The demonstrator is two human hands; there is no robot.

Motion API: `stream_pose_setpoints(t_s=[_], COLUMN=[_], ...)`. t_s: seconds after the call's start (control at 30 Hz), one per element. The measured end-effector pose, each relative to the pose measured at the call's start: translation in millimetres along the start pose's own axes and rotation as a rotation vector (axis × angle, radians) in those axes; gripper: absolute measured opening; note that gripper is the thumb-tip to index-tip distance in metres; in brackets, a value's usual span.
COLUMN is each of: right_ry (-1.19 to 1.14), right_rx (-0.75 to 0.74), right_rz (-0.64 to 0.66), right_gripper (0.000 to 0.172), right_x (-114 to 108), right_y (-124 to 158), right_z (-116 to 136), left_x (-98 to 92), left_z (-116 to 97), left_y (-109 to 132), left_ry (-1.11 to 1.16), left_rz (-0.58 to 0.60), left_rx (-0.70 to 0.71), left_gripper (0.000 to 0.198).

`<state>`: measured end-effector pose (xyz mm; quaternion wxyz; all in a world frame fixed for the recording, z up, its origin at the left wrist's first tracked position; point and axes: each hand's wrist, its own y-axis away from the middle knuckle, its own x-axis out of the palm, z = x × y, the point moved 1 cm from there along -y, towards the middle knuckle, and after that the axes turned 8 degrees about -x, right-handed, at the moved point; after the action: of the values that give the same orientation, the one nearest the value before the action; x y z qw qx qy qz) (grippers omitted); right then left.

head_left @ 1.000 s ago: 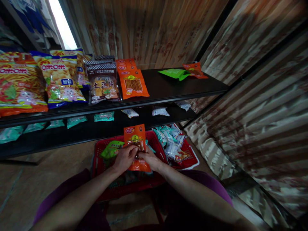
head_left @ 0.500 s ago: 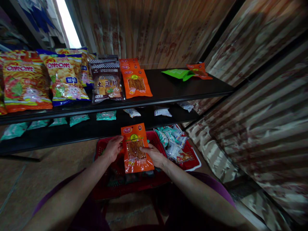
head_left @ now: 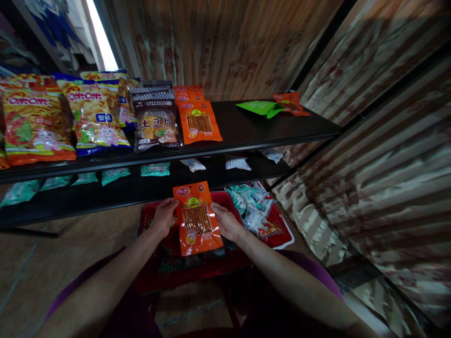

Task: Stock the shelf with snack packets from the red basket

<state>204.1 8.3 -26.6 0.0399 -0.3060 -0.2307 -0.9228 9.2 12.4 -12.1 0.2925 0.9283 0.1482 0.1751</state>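
Above the red basket, in front of the lower shelf, you hold the orange packet face up between both hands. Your left hand has its grip pinched narrow on the packet's left edge, and your right hand grips the right edge likewise. Matching orange packs lie on the upper shelf, well apart.

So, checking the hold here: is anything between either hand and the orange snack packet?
Nothing visible. The left hand and right hand each grip a side edge of the orange snack packet directly, above the red basket.
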Motion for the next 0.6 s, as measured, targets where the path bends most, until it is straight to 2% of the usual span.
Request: stream_pose_setpoints(t_s=[0.17, 0.43, 0.6], right_ry=[0.026, 0.026, 0.038], right_rx=[-0.024, -0.052, -0.040], right_rz=[0.025, 0.073, 0.098], right_gripper=[0.030, 0.029, 0.026], right_x=[-0.6, -1.4, -3.2], right_y=[-0.9, -4.1, -6.1], right_z=[-1.9, 5.5, 5.9], left_x=[1.1, -1.7, -3.5], left_z=[-0.4, 5.8, 5.9], left_y=[-0.7, 2.0, 4.0], left_ry=[-0.036, -0.053, -0.098], left_rz=[0.002, 0.155, 0.124], left_rx=[0.035, -0.065, -0.056], left_gripper=[0.032, 0.036, 0.037])
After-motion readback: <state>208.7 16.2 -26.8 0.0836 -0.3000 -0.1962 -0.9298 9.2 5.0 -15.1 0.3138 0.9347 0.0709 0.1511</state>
